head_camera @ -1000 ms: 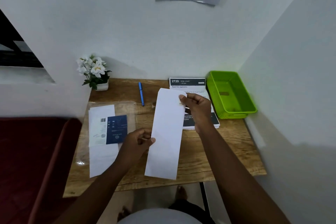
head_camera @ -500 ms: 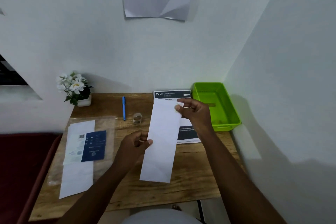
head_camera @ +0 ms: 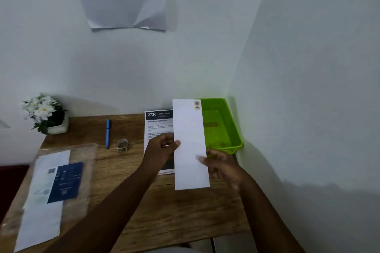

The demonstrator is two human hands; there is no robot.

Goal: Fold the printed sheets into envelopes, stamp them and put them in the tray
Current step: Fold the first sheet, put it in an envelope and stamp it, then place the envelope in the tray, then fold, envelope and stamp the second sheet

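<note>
Above the right half of the wooden desk (head_camera: 185, 211), a long white envelope (head_camera: 190, 146) hangs in the air, held upright between two hands, its far end overlapping the near left corner of the green tray (head_camera: 224, 129) as seen from here. A small stamp (head_camera: 197, 104) sits at its top right corner. Left hand (head_camera: 162, 148) pinches the left edge, thumb on the face. Right hand (head_camera: 220, 164) grips the right edge lower down, thumb on the face, fingers behind and out of sight. Tray sits against the side wall, apparently empty save for a faint mark on its floor. Stack of printed sheets (head_camera: 158, 127) lies flat just left of the tray, partly hidden by the envelope and the left hand. Likely next step: drop into the tray. Risks as I judge them: the envelope is long and held only by its edges, so it could bow or slip if one hand lets go early; its far end could catch the tray's near rim and land half out; the stamp's adhesion cannot be judged from here, and a scrape on the rim might lift it. Further left: a blue pen (head_camera: 108, 133), a small clear object (head_camera: 123, 145) I cannot identify, a plastic sleeve of papers (head_camera: 55, 187), a flower pot (head_camera: 46, 115).
</note>
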